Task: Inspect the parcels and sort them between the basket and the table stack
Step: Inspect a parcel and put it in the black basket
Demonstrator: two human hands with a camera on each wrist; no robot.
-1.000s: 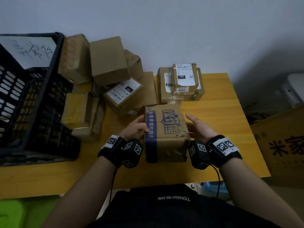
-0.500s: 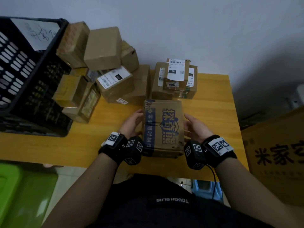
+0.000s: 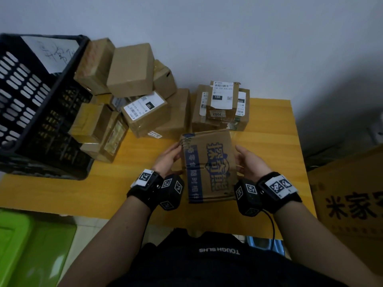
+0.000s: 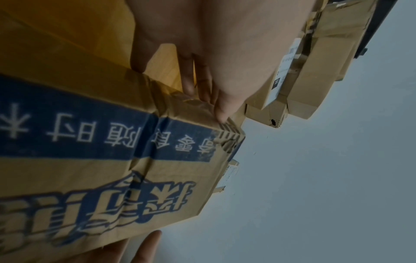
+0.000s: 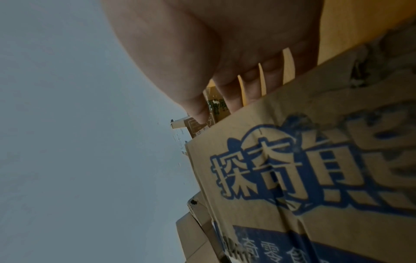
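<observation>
At the far left a green bin [image 3: 18, 241] sits on the floor below the desk [image 3: 128, 189]. On the desk's left end stands a black slotted basket [image 3: 41, 112] with a handwritten paper sheet [image 3: 51, 52] leaning inside it. Just right of the basket, a loose heap of brown parcels [image 3: 128, 71] leans against the wall, one of them showing a white shipping label [image 3: 145, 105] marked 150.

The left hand [image 3: 167, 158] holds the left side of the printed carton [image 3: 209, 166] (brown cardboard with a blue band and blue characters); in the left wrist view its fingers [image 4: 202, 83] lie straight and close together along the carton's edge, thumb apart. The carton is held between both hands over the near middle of the desk, its printed face up; whether its underside touches the desk cannot be told.

Behind it, near the wall, a small stack of labelled parcels [image 3: 221, 104] rests on the desk. The right hand [image 3: 248, 162] holds the carton's right side, with fingers [image 5: 252, 87] slightly spread and reaching behind the carton. At the far right a large brown box [image 3: 352, 195] with dark characters stands beside the desk.
</observation>
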